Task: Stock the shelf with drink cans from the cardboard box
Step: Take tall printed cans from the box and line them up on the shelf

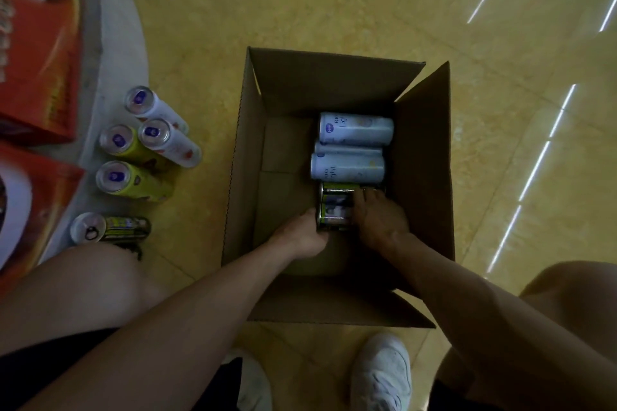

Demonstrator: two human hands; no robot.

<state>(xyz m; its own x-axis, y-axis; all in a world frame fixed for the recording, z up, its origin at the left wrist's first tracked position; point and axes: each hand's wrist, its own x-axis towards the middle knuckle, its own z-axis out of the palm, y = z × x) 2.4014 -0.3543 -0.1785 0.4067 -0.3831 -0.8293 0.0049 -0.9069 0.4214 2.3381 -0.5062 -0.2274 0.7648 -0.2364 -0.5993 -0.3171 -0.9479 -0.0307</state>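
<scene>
A view looking down from a crouching person's head at an open cardboard box [247,143] on a yellow tiled floor. Both bare arms reach into the box. The left hand [300,233] curls round the near end of the green cans [335,207] lying in the box's near right corner, thumb against the rim. The right hand [380,220] lies over the same cans from the other side, fingers [365,198] reaching across the top. The box is dim there, so it is unclear whether this hand grips or only rests.

Beyond the hands, a few pale blue cans [355,128] lie on their sides in the box. The left half of the box floor shows bare cardboard.

To the left, five cans [155,132] stand upright at the edge of a pale rounded display base [110,53], which also holds red cartons [43,53]. No shelf proper is in view.

The job looks partly done: five cans are out and a handful remain, with the green ones likely next to lift.
</scene>
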